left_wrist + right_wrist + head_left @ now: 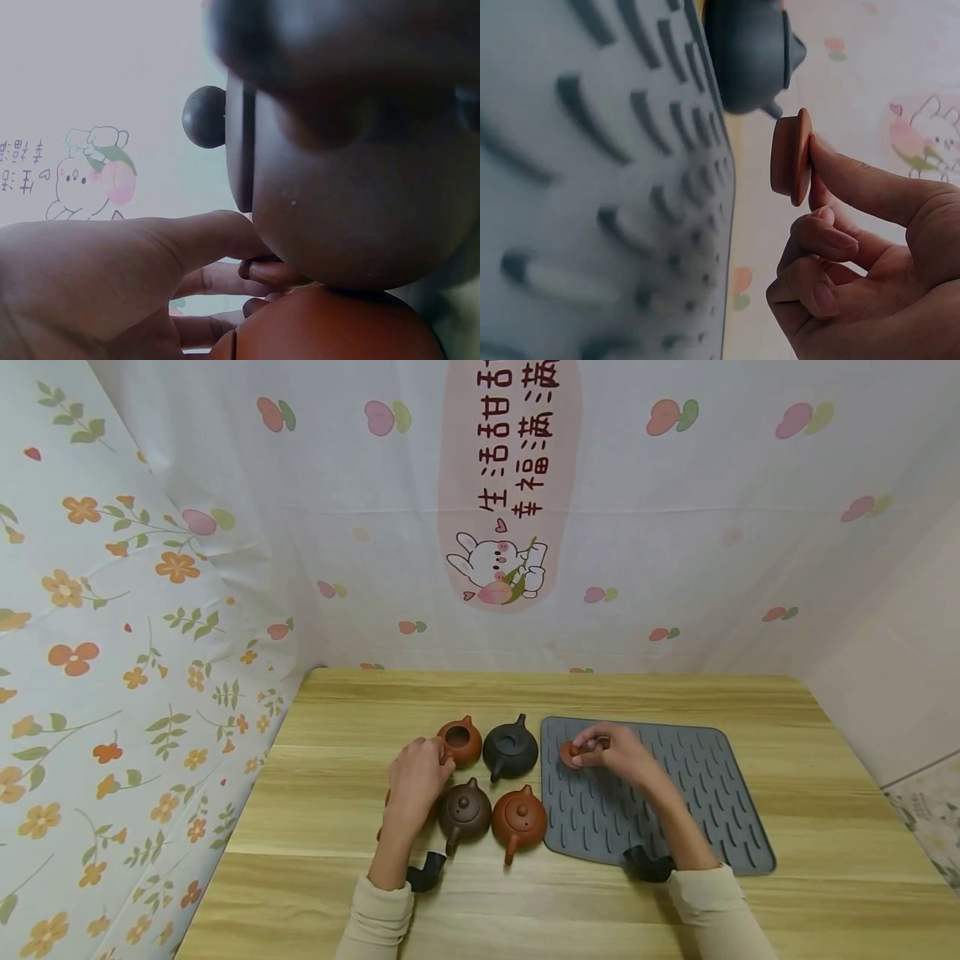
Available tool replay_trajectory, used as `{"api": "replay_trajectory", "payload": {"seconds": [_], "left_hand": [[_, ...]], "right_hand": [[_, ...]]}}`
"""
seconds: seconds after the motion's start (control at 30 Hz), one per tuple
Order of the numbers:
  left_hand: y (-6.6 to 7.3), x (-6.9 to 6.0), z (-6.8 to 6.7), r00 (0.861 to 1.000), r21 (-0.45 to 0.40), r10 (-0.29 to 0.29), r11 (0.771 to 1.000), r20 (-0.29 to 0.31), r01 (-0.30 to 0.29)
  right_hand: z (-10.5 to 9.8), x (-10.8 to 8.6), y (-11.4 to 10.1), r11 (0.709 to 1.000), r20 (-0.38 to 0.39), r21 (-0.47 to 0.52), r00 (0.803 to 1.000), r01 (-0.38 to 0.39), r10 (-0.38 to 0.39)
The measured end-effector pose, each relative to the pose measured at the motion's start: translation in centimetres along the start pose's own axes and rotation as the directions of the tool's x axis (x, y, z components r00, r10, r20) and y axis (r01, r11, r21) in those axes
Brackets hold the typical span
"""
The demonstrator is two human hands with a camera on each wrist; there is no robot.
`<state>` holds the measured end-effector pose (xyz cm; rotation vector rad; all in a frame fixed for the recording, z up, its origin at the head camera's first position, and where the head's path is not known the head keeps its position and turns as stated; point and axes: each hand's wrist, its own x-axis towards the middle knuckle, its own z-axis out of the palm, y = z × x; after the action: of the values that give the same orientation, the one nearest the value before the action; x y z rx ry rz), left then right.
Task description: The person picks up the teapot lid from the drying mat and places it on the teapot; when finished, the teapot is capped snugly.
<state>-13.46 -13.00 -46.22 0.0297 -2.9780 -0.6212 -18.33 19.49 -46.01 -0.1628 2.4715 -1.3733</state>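
In the head view, my left hand (416, 781) reaches over a partly hidden reddish teapot to a lidless reddish-brown teapot (460, 743), its fingertips at the near side, where the handle is. The left wrist view shows the thumb and fingers of that hand (112, 277) about a small reddish handle (274, 272), beside a dark brown teapot (337, 187) and an orange-red teapot (337, 330). Over the grey mat, my right hand (618, 756) pinches a reddish-brown teapot lid (787, 154) between thumb and finger, its other fingers curled.
A black teapot (512, 749) stands between the lidless teapot and the ridged grey mat (705, 810). Nearer are the lidded brown teapot (465, 812) and a lidded orange-red teapot (520, 820). A patterned cloth (360, 552) hangs behind the wooden table (480, 910).
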Motion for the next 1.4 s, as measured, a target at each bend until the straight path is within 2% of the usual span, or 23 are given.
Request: {"api": "replay_trajectory", "payload": {"seconds": [0.27,0.5,0.93,1.2,1.4], "left_hand": [[0.0,-0.1,-0.2,1.000,-0.006,-0.002,1.000,0.013,0.002],[0.0,-0.2,-0.2,1.000,-0.013,0.002,1.000,0.004,-0.002],[-0.1,-0.2,0.0,0.999,-0.001,0.025,1.000,-0.020,-0.025],[0.0,-0.2,0.0,1.000,-0.006,0.020,1.000,-0.023,-0.020],[0.0,0.0,0.1,0.999,0.005,0.023,1.000,-0.028,-0.023]], "right_hand": [[1.4,0.7,-1.4,0.999,0.040,0.015,0.998,0.047,-0.048],[2.1,1.0,-2.6,0.998,0.065,0.005,0.996,0.060,-0.060],[3.9,1.6,-4.8,0.989,0.108,-0.028,0.984,0.143,-0.140],[4.5,2.7,-6.0,0.990,0.138,-0.018,0.981,0.138,-0.134],[5.2,3.5,-7.2,0.990,0.154,0.032,0.978,0.135,-0.138]]}}
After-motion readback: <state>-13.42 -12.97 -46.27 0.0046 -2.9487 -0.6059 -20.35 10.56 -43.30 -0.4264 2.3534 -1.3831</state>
